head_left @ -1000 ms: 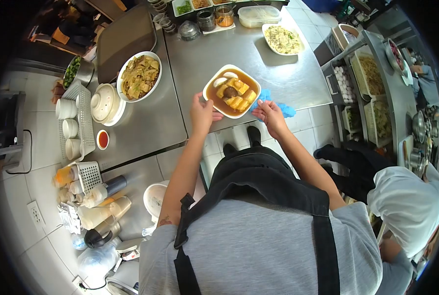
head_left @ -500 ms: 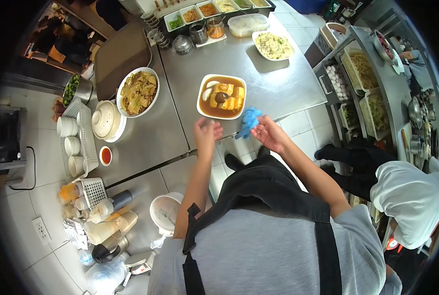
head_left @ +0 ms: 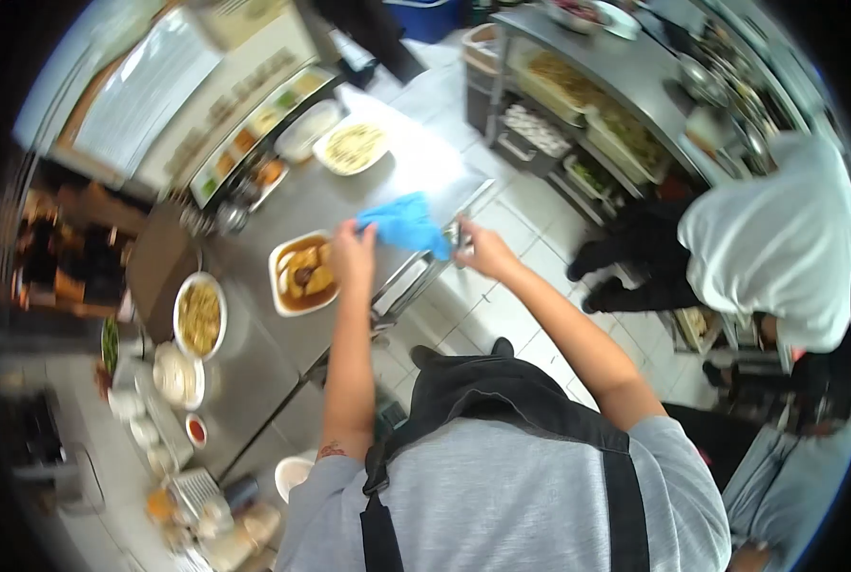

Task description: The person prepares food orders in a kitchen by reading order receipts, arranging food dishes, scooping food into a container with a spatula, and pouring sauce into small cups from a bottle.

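My left hand (head_left: 353,254) is closed on one end of a blue cloth (head_left: 404,223), which hangs spread over the front edge of the steel table. Just right of the cloth, my right hand (head_left: 485,250) has its fingers curled at a small dark, shiny thing, too blurred to name. Below the cloth, a drawer (head_left: 401,292) with something white in it shows at the table's edge. Left of my left hand stands a square white bowl (head_left: 278,283) of brown broth with yellow pieces and a dark round piece.
A white dish (head_left: 354,148) of pale food stands farther back, near topping trays (head_left: 263,124). To the left are an oval dish (head_left: 199,316), a lidded pot (head_left: 174,375) and a red sauce cup (head_left: 195,431). A person in white (head_left: 768,248) bends beside the right-hand shelves.
The blue cloth, bunched in my right hand before, is now spread out with my left hand on it. My view has turned right, and the drawer now shows.
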`<state>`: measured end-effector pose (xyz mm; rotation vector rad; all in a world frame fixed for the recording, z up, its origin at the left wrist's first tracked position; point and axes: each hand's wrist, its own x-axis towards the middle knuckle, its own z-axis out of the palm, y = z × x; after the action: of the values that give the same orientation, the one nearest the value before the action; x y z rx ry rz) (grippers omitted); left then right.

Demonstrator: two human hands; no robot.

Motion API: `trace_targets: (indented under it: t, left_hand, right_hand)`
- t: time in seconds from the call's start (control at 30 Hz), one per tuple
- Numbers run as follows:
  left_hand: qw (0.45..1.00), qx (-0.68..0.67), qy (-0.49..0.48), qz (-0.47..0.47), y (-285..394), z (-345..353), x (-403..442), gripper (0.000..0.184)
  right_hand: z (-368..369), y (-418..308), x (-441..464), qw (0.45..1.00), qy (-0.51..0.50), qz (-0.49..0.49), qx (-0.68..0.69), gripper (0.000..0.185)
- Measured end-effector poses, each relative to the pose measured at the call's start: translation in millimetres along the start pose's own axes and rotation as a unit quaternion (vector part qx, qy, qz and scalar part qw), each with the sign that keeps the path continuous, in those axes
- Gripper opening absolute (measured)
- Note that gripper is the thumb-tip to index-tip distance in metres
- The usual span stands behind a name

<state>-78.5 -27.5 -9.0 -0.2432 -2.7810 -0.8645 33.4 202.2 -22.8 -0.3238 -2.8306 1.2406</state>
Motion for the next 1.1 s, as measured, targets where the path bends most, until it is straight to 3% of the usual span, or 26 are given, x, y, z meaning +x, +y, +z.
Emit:
trace_targets:
  t: [0.03, 0.07, 0.1, 0.13, 0.17, 0.2, 0.27, 0.3, 0.37, 0.4, 0.43, 0.5, 0.63, 0.73, 0.87, 0.97, 1.1]
  left_hand:
    - [0.991, 0.121, -0.050, 0.017, 4.8, -5.4, 4.4, 0.058]
    - [0.977, 0.202, 0.013, 0.071, -8.0, 8.2, 4.1, 0.058]
    - [0.983, 0.181, -0.024, 0.037, 1.2, 10.3, 2.3, 0.062]
    - [0.989, 0.122, -0.013, 0.077, -3.7, 19.4, -5.8, 0.062]
    - [0.985, 0.142, -0.085, 0.046, 43.7, -2.7, -16.7, 0.057]
    - [0.978, 0.088, -0.015, 0.190, 29.2, 22.0, -20.4, 0.054]
    - [0.950, 0.030, -0.104, 0.293, 72.8, 49.6, -31.6, 0.047]
    - [0.919, -0.017, -0.110, 0.378, 104.5, 58.9, -49.6, 0.031]
    - [0.847, -0.107, -0.270, 0.444, 170.8, 91.1, -90.0, 0.014]
    - [0.779, -0.203, -0.327, 0.495, 202.8, 111.3, -117.5, 0.012]
    - [0.736, -0.191, -0.404, 0.508, 232.7, 128.7, -148.1, 0.014]
    - [0.613, -0.206, -0.449, 0.617, 312.3, 130.7, -230.5, 0.016]
    - [0.401, -0.306, -0.512, 0.696, 458.3, 97.0, -381.5, 0.013]
    - [0.328, -0.412, -0.565, 0.634, 543.0, 78.8, -485.5, 0.010]
    - [0.327, -0.435, -0.636, 0.547, 631.0, 89.8, -588.4, 0.010]
    - [0.343, -0.377, -0.688, 0.516, 672.5, 119.6, -642.1, 0.009]
    - [0.339, -0.334, -0.797, 0.372, 710.9, 159.6, -697.1, 0.013]
  right_hand:
    - [-11.3, 17.8, -26.7, 0.998, -0.046, -0.010, -0.035, 0.062]
    - [-22.2, 37.2, -58.0, 0.994, -0.088, -0.012, -0.070, 0.064]
    - [-22.9, 66.6, -93.6, 0.988, -0.121, 0.031, -0.089, 0.062]
    - [-21.5, 93.2, -134.1, 0.982, -0.153, 0.071, -0.080, 0.061]
    - [-20.9, 110.2, -178.3, 0.973, -0.151, 0.144, -0.094, 0.062]
    - [-20.9, 131.3, -219.7, 0.960, -0.162, 0.213, -0.080, 0.064]
    - [-18.8, 172.2, -291.7, 0.914, -0.187, 0.345, -0.105, 0.064]
    - [-22.8, 182.0, -332.1, 0.901, -0.136, 0.404, -0.073, 0.063]
    - [-31.3, 185.8, -401.0, 0.867, -0.020, 0.497, -0.023, 0.061]
    - [-41.4, 180.5, -434.1, 0.845, 0.045, 0.533, -0.010, 0.059]
    - [-40.7, 189.9, -466.5, 0.828, 0.138, 0.543, 0.026, 0.057]
    - [-53.3, 205.4, -527.9, 0.771, 0.298, 0.557, 0.078, 0.052]
    - [-78.5, 196.3, -618.8, 0.636, 0.523, 0.550, 0.140, 0.044]
    - [-74.7, 214.3, -683.0, 0.567, 0.581, 0.567, 0.138, 0.041]
    - [-82.4, 230.2, -746.0, 0.475, 0.604, 0.611, 0.194, 0.039]
    - [-94.9, 247.6, -787.9, 0.500, 0.642, 0.558, 0.165, 0.041]
    - [-176.1, 269.6, -852.1, 0.415, 0.679, 0.599, 0.088, 0.040]
